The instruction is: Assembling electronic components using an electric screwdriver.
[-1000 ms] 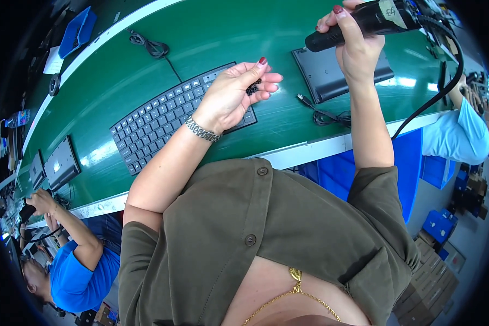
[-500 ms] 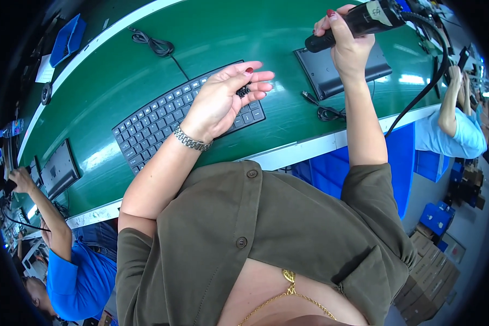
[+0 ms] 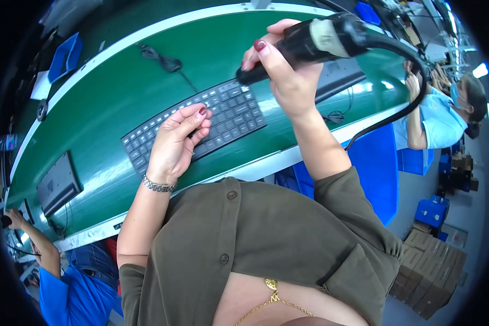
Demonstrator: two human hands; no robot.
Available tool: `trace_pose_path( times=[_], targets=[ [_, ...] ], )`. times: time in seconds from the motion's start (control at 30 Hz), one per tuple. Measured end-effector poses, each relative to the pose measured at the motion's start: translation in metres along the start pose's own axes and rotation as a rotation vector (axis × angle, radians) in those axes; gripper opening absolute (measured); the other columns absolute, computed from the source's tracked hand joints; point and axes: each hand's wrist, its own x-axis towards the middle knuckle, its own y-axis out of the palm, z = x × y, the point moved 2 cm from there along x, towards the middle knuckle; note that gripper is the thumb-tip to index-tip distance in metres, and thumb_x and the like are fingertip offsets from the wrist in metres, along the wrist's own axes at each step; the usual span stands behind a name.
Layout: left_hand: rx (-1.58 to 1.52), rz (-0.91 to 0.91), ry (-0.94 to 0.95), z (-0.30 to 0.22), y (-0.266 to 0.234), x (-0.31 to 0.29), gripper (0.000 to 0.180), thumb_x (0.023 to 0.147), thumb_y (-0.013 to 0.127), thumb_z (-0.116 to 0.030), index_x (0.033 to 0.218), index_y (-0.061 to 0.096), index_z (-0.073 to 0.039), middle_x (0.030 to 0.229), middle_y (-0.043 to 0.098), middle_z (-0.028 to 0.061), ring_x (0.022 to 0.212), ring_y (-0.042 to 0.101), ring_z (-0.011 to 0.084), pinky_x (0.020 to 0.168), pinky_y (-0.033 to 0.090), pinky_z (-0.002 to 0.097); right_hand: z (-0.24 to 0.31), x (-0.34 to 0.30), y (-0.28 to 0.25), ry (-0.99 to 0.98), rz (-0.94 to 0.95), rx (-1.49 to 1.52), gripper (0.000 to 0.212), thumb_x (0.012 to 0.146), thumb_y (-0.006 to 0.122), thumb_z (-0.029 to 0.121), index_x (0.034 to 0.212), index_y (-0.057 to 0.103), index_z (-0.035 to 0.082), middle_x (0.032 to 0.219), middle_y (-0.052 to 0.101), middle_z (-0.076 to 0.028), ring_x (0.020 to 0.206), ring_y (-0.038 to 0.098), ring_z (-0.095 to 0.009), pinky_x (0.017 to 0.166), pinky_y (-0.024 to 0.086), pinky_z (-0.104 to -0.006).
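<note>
My right hand (image 3: pixel 290 76) is wrapped round a black electric screwdriver (image 3: pixel 304 46) with a pale tape band and a thick black cable. The tool's tip end lies over the upper right corner of a black keyboard (image 3: pixel 231 117), and I cannot tell whether it touches. My left hand (image 3: pixel 179 136) is over the keyboard's near left part, thumb and fingers drawn together. Its curled fingers mostly hide small black pieces, probably screws; only a dark speck shows between them. The keyboard lies keys up on the green table, its cord (image 3: pixel 165 61) coiled beyond it.
A second keyboard (image 3: pixel 342 79) lies face down at the right, partly behind my right hand, its cable coiled nearby. Another overturned keyboard (image 3: pixel 60 182) lies at the left. Blue bins (image 3: pixel 369 163) stand below the table's near edge (image 3: pixel 250 168). Co-workers sit on both sides.
My right hand has brought the screwdriver left and nearer, over the keyboard. My left hand has drawn back to the left, its fingers closing over the small black pieces that lay in the open palm.
</note>
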Motion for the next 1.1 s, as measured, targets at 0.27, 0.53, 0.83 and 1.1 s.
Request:
trace_pose_path(
  times=[0.27,0.53,0.83,1.1],
  targets=[
    [-0.243,0.006,0.072,-0.001,-0.153,-0.102,0.016,0.096,0.061,-0.016,0.098,0.063,-0.001,0.089,0.065,0.0069,0.071,0.056,0.0094,0.064,0.046,0.0204,0.065,-0.063,0.197,0.051,0.229,0.744,0.029,0.090,0.048,0.006,0.119,0.049,0.005,0.074,0.057,-0.009,0.063,0.059,-0.022,0.066,0.048,-0.0365],
    [-0.274,-0.060,0.170,-0.024,-0.243,-0.205,0.017,0.097,0.059,-0.017,0.099,0.062,-0.001,0.085,0.063,0.0061,0.068,0.055,0.0084,0.062,0.046,0.0193,0.112,-0.110,0.322,0.069,0.351,0.829,0.029,0.090,0.049,0.009,0.120,0.050,0.006,0.074,0.056,-0.009,0.063,0.058,-0.022,0.067,0.047,-0.0362],
    [-0.444,-0.009,0.221,-0.056,-0.391,-0.300,0.018,0.096,0.060,-0.016,0.102,0.063,0.001,0.087,0.065,0.0080,0.069,0.056,0.0095,0.063,0.047,0.0210,0.147,-0.159,0.498,0.135,0.494,0.860,0.031,0.090,0.050,0.009,0.120,0.050,0.005,0.073,0.056,-0.009,0.063,0.057,-0.022,0.067,0.047,-0.0364],
    [-0.539,-0.264,0.262,-0.085,-0.485,-0.358,0.020,0.096,0.059,-0.014,0.106,0.062,0.003,0.093,0.067,0.0123,0.077,0.063,0.0135,0.069,0.052,0.0240,0.117,-0.182,0.640,0.259,0.418,0.754,0.020,0.087,0.058,0.000,0.106,0.050,0.001,0.077,0.058,-0.008,0.060,0.059,-0.018,0.059,0.050,-0.0259]
  ],
)
